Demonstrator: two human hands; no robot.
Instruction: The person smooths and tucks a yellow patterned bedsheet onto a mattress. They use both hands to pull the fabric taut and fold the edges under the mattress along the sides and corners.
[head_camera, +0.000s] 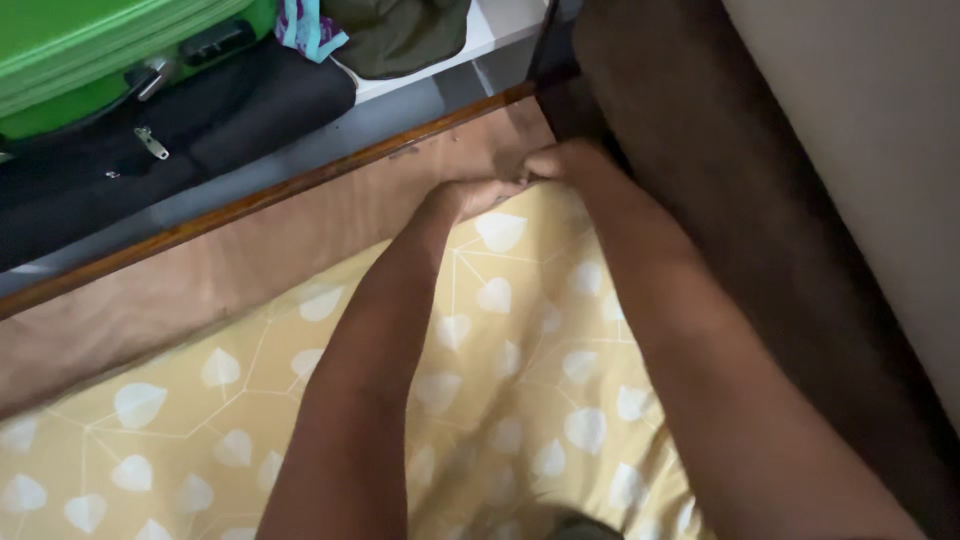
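A yellow bedsheet (500, 330) with white leaf shapes covers a mattress on a wooden bed base (200, 280). Both my arms reach to the far corner of the mattress. My left hand (468, 195) grips the sheet's edge at that corner, fingers curled down over it. My right hand (555, 160) is right beside it, closed on the same corner of the sheet, against the dark brown headboard (720, 180). The fingertips of both hands are hidden behind the sheet's edge.
Past the bed's wooden rim (250, 205) lie a black bag (170, 130), a green suitcase (90, 50) and a dark green cloth (400, 35) on a white shelf. A pale wall (880, 120) runs along the right.
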